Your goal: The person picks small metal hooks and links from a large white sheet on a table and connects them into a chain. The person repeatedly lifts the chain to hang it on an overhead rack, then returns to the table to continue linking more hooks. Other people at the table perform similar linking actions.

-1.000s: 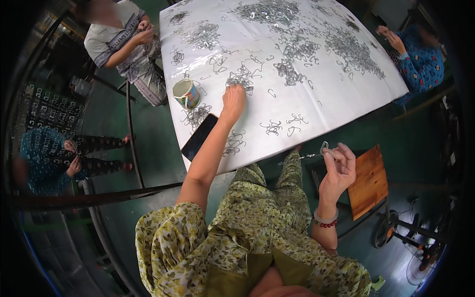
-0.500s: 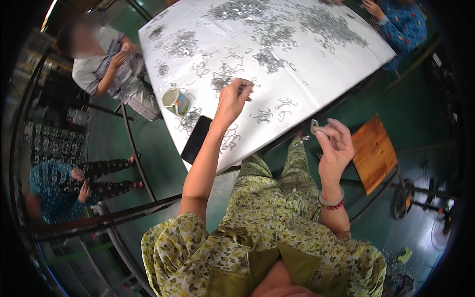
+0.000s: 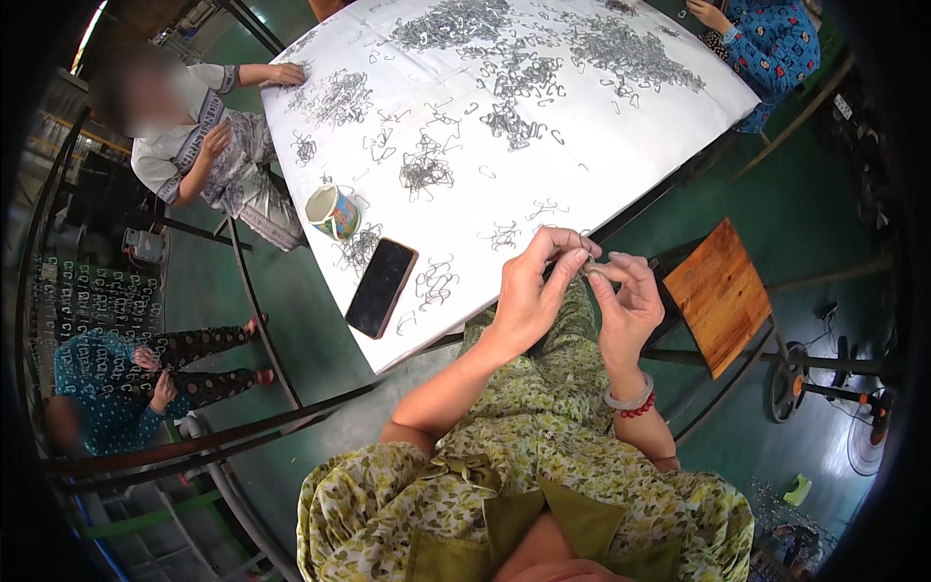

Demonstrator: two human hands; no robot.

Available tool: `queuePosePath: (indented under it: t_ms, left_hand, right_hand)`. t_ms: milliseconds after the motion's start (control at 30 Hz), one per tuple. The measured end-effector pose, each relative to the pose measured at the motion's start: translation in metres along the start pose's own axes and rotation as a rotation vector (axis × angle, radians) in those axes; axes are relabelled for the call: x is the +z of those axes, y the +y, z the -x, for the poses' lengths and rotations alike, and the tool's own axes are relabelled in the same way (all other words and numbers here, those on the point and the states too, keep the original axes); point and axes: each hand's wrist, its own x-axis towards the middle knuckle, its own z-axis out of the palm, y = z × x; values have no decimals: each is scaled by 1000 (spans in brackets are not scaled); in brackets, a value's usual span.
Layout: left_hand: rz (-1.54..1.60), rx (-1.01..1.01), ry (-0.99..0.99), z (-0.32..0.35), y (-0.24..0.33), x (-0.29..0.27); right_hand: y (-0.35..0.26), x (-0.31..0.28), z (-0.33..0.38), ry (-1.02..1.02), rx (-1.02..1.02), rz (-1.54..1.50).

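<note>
Past the table's near edge, over my lap, my two hands meet at the fingertips. My left hand point(image 3: 536, 288) pinches a thin bent wire piece point(image 3: 586, 236) between thumb and forefinger. My right hand point(image 3: 628, 308) is closed on a small metal hook, mostly hidden by the fingers. Close to my left hand, a small cluster of bent wires point(image 3: 503, 235) lies on the white tabletop point(image 3: 601, 175). Another wire cluster point(image 3: 434, 282) lies beside a black phone point(image 3: 382, 288). Farther off are heaps of metal hooks point(image 3: 524, 78) and a wire tangle point(image 3: 425, 173).
A paper cup point(image 3: 332, 213) stands near the table's left edge. A co-worker point(image 3: 194, 136) sits at the left, one hand on the table; another in blue point(image 3: 776, 48) sits far right. A wooden stool point(image 3: 722, 296) stands right of me. Hooks hang on a rack point(image 3: 97, 301) at left.
My left hand has come back from over the table to my right hand, bringing a wire piece. The left co-worker has stretched a hand onto the table.
</note>
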Motion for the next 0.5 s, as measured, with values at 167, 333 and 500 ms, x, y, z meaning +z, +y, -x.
queuePosePath:
  t_ms: [167,333,500]
  left_hand:
    - [-36,3,-35,0,2,-10]
    - [-15,-99,-42,4,-2,-11]
    - [16,-126,-150,11,-8,-12]
  right_hand:
    - [14,-2,-29,80,162,-91]
    - [121,24,-126,-249,7,626]
    - [222,49,-170,-439,-134,1094]
